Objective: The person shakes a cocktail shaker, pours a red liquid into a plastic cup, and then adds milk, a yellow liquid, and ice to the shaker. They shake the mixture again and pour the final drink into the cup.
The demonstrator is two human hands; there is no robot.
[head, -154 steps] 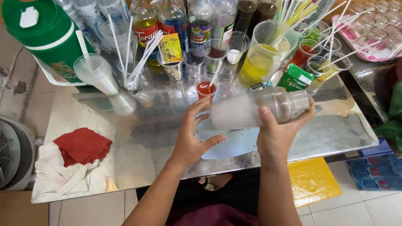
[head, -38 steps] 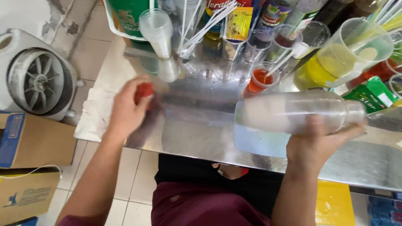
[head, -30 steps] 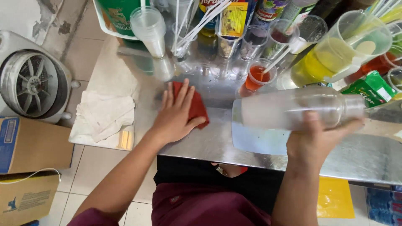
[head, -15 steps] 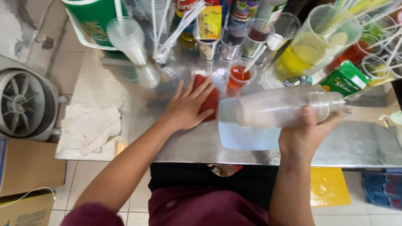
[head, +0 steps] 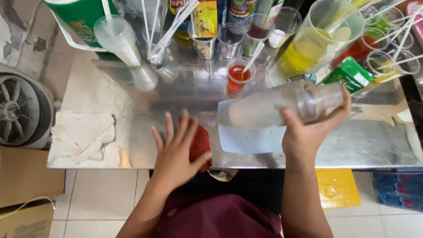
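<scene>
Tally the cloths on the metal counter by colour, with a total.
Red cloth, under the left hand: 1
White crumpled cloth, at the counter's left end: 1
Total: 2

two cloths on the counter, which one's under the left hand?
The red cloth, near the counter's front edge, lies under the spread left hand. The white cloth lies crumpled and untouched at the counter's left end.
</scene>
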